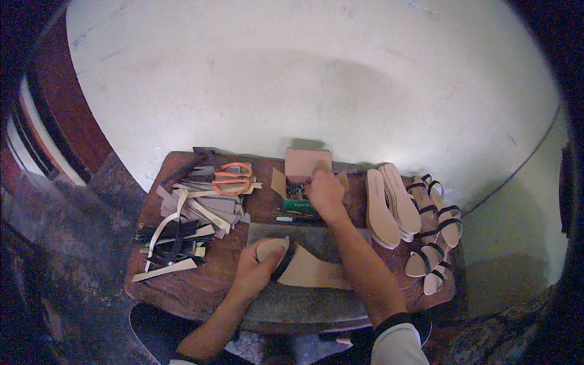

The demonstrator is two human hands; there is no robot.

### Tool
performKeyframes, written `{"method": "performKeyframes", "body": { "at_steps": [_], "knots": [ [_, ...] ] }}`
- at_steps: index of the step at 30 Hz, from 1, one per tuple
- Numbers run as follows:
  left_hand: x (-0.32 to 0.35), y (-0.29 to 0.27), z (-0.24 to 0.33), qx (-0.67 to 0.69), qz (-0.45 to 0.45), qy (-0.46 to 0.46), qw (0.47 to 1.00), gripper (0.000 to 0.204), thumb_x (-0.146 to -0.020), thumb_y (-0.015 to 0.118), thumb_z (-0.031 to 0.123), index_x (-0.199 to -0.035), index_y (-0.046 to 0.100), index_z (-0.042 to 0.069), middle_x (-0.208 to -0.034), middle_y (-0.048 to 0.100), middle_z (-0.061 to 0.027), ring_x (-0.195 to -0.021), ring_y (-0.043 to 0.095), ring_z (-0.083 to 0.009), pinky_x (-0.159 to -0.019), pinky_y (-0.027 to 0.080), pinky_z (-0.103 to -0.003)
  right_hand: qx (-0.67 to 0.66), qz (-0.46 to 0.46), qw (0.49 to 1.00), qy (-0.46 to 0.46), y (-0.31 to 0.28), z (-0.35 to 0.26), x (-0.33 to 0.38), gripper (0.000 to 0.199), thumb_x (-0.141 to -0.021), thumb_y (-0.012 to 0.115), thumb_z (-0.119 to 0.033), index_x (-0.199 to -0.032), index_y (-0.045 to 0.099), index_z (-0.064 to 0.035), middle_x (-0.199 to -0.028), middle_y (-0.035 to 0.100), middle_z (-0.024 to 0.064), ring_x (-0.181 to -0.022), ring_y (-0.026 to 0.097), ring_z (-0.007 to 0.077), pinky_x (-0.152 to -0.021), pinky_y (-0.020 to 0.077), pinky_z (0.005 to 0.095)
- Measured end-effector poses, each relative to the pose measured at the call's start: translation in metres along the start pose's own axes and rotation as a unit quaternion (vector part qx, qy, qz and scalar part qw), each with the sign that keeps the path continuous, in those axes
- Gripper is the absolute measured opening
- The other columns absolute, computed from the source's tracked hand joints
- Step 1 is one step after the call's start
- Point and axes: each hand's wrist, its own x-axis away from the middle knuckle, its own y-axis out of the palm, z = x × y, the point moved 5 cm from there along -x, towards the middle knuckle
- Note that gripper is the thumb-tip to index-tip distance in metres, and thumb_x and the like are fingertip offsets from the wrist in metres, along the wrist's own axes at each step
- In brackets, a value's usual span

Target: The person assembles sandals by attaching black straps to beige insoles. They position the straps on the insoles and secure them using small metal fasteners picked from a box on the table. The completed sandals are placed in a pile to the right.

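Observation:
My left hand (255,267) is closed around the rounded end of a tan sandal sole (313,269). A dark strap (285,261) crosses this sole beside my thumb. The sole lies slantwise over a grey mat (274,231) at the near side of the table, its far end passing behind my right forearm. My right hand (326,193) reaches into a small open cardboard box (308,163) with a green front. Small dark pieces (296,190) show inside, next to my fingers. Those fingers are curled in, and what is between them is hidden.
On the left lie orange-handled scissors (232,178), a heap of grey strips (204,204) and black and cream strips (176,243). To the right are stacked tan soles (383,210) and several strapped sandals (426,258). A light-blue capped item (285,219) lies before the box. A pale wall (304,91) rises behind.

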Motion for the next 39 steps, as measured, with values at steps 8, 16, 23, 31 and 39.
{"method": "performKeyframes", "body": {
  "at_steps": [8, 16, 23, 31, 39],
  "knots": [
    [-0.001, 0.004, 0.001, -0.019, -0.005, 0.032, 0.999, 0.022, -0.089, 0.061, 0.017, -0.102, 0.063, 0.0, -0.09, 0.066, -0.0048, -0.078, 0.061, -0.0105, -0.07, 0.05, -0.026, -0.017, 0.028, 0.998, 0.046, 0.006, 0.006, -0.002, 0.021, -0.073, 0.067, -0.02, -0.084, 0.067, -0.0024, -0.086, 0.065, 0.0221, -0.084, 0.064, 0.0396, -0.073, 0.0525, 0.0478],
    [0.006, 0.001, 0.008, 0.019, 0.013, -0.01, 1.0, 0.022, -0.088, 0.062, 0.017, -0.103, 0.062, 0.001, -0.091, 0.066, -0.0045, -0.079, 0.061, -0.011, -0.071, 0.05, -0.026, -0.081, 0.084, 0.991, -0.067, -0.025, -0.01, 0.019, 0.023, -0.072, 0.07, -0.022, -0.08, 0.064, -0.0019, -0.077, 0.065, 0.0192, -0.076, 0.063, 0.0366, -0.07, 0.0516, 0.0441],
    [0.002, 0.008, -0.001, 0.1, -0.024, 0.001, 0.995, 0.02, -0.088, 0.061, 0.016, -0.102, 0.062, 0.002, -0.091, 0.066, -0.0041, -0.08, 0.061, -0.0106, -0.071, 0.049, -0.025, -0.164, 0.072, 0.98, -0.082, -0.027, 0.014, 0.013, 0.023, -0.071, 0.07, -0.02, -0.081, 0.062, -0.001, -0.073, 0.065, 0.0165, -0.067, 0.063, 0.0318, -0.065, 0.0508, 0.0392],
    [0.004, 0.007, 0.0, 0.063, -0.021, -0.018, 0.998, 0.022, -0.088, 0.063, 0.018, -0.102, 0.062, 0.001, -0.091, 0.066, -0.0041, -0.08, 0.061, -0.0105, -0.07, 0.05, -0.025, -0.442, -0.104, 0.889, -0.069, -0.07, -0.003, 0.07, 0.011, -0.084, 0.067, -0.014, -0.087, 0.063, -0.0043, -0.075, 0.065, 0.0058, -0.066, 0.06, 0.0096, -0.062, 0.0494, 0.025],
    [0.005, 0.014, -0.007, 0.056, -0.036, -0.038, 0.997, 0.022, -0.087, 0.063, 0.016, -0.102, 0.062, 0.0, -0.091, 0.066, -0.0051, -0.079, 0.062, -0.0113, -0.07, 0.05, -0.026, -0.517, -0.19, 0.834, 0.029, -0.082, 0.023, 0.165, 0.018, -0.081, 0.07, -0.011, -0.097, 0.067, -0.0037, -0.087, 0.067, 0.0044, -0.08, 0.061, 0.0099, -0.073, 0.0485, 0.0246]
  ]
}}
